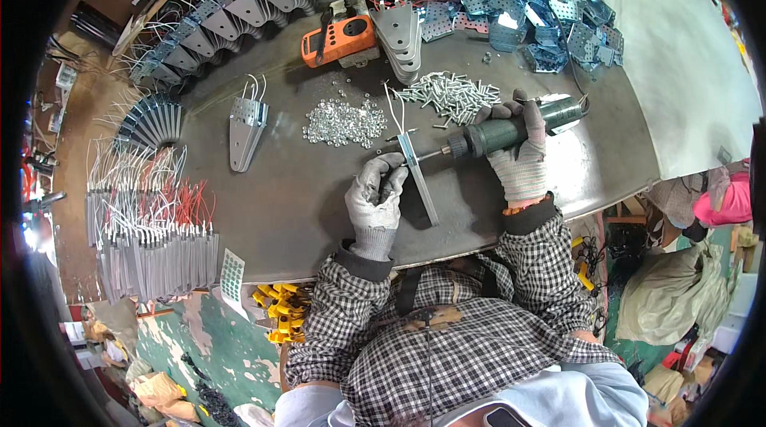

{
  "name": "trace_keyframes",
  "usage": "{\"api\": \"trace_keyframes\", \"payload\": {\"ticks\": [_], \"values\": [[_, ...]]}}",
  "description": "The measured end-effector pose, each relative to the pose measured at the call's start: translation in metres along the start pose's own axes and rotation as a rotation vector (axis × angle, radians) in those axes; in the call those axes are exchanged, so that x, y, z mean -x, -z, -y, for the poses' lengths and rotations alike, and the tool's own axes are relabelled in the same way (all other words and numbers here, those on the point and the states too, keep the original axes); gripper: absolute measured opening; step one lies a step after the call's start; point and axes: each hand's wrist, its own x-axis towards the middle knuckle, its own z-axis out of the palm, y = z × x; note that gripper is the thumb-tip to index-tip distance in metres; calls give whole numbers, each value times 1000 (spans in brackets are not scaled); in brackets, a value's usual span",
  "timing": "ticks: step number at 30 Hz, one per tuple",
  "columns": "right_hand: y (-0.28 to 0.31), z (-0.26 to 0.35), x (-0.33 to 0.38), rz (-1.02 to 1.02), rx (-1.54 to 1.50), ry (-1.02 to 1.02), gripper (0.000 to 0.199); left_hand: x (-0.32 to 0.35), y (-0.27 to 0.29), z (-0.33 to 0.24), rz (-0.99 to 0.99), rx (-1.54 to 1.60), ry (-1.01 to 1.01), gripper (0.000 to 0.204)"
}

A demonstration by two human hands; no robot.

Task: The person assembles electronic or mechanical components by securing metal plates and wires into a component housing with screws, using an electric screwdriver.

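My right hand (520, 157), in a pale grey glove, is closed around a dark green electric screwdriver (488, 138) with a metal chuck. Its bit points left and meets the bracket end of a flat grey metal plate (424, 191) standing on edge, with white wires (396, 112) rising from its top. On the plate's left side, my left hand (375, 197), gloved too, has its fingers curled against that bracket end and pinches it. Whether a nut sits under those fingertips is hidden. Beyond the plate lie a heap of silver screws (455, 96) and a heap of small nuts (343, 122).
A similar wired plate (247, 132) lies to the left. Rows of plates (227, 20) curve along the far left, above bundles of wired strips (155, 259). At the back are an orange multimeter (345, 40), stacked plates (399, 36) and piled bluish brackets (511, 12).
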Motion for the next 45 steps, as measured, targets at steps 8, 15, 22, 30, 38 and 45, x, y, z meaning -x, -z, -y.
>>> {"api": "trace_keyframes", "payload": {"ticks": [8, 15, 22, 30, 38, 45], "values": [[-2, 0, 2, -39, -65, -34, 26, -1, 2, 1, 40, 139, 10, 28], [2, -1, 2, -37, -44, -12, 31, 1, -3, 1, -6, 142, 8, 27], [2, -2, 0, 1, -75, -29, 37, -2, 7, 10, 51, 160, 53, 29], [0, -1, 0, 10, -58, -36, 34, 0, -1, -1, -21, 52, 2, 24], [2, -1, 1, -2, -45, -26, 27, 1, -1, -5, 24, -101, -66, 27], [0, -3, 3, -23, -4, 3, 26, 4, -4, -5, 23, -184, -30, 31]]}}
